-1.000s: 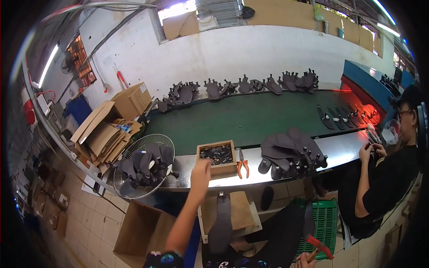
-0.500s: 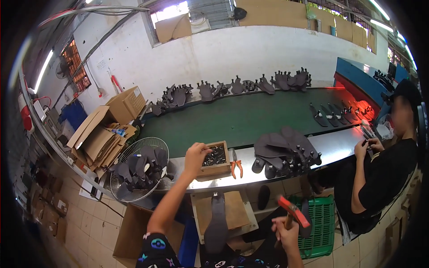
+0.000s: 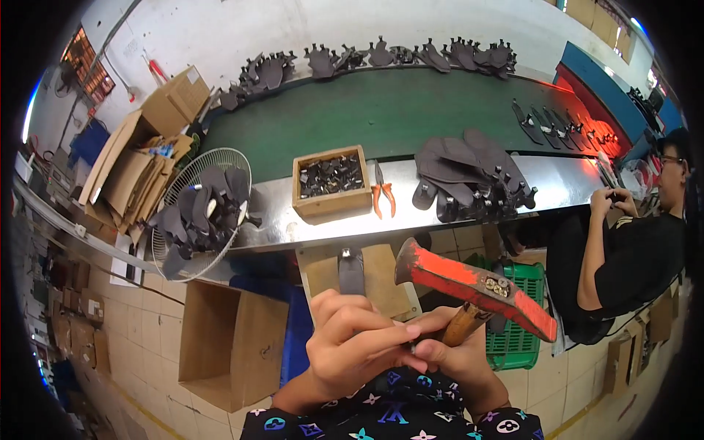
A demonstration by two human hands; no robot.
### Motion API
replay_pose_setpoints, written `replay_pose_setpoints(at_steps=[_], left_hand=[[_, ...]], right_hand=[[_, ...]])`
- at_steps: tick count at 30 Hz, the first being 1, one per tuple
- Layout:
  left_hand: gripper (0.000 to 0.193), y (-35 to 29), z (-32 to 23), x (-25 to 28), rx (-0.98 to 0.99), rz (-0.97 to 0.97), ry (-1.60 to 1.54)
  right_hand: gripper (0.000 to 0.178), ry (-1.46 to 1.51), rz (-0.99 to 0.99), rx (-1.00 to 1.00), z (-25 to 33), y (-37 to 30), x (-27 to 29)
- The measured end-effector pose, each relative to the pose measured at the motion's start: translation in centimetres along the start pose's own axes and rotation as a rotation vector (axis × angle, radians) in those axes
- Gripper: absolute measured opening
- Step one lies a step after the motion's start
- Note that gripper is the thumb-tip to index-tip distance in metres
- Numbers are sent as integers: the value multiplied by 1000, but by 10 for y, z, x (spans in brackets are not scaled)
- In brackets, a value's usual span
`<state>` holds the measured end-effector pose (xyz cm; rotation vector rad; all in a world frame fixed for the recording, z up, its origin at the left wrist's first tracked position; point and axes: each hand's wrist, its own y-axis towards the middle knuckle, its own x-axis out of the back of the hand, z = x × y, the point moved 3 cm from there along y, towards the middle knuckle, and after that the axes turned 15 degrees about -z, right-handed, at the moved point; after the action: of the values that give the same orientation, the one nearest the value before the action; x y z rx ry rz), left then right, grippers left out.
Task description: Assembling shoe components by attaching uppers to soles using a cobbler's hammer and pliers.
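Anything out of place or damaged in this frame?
Two things: dark sole pieces are heaped on a fan grille lying flat beside the bench, and the red hammer in the right hand has badly chipped paint.

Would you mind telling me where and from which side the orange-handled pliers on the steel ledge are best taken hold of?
Grip the pliers by the two orange handles, coming from the near side, straight down from above. They lie flat with the handles pointing toward the person and the dark metal nose toward the green belt. The wooden box sits close on their left and the dark soles on their right, so a top approach seems easiest.
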<state>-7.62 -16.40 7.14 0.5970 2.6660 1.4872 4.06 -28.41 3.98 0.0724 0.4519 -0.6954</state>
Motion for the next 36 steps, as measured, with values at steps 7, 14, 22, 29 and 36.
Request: replay_pose_setpoints(at_steps=[7, 14, 22, 29, 36], left_hand=[[46, -22, 15, 2, 118, 116, -222], [70, -35, 22, 20, 222, 217, 18], [67, -80, 157, -1, 376, 12, 390], [29, -92, 186, -11, 488, 95, 225], [30, -107, 172, 0, 599, 125, 227]], right_hand=[[22, 171, -12, -30, -29, 1, 8], [31, -31, 25, -99, -46, 12, 18], [20, -368, -31, -28, -76, 71, 20], [26, -488, 10, 137, -92, 128, 5], [25, -665, 160, 119, -105, 129, -7]])
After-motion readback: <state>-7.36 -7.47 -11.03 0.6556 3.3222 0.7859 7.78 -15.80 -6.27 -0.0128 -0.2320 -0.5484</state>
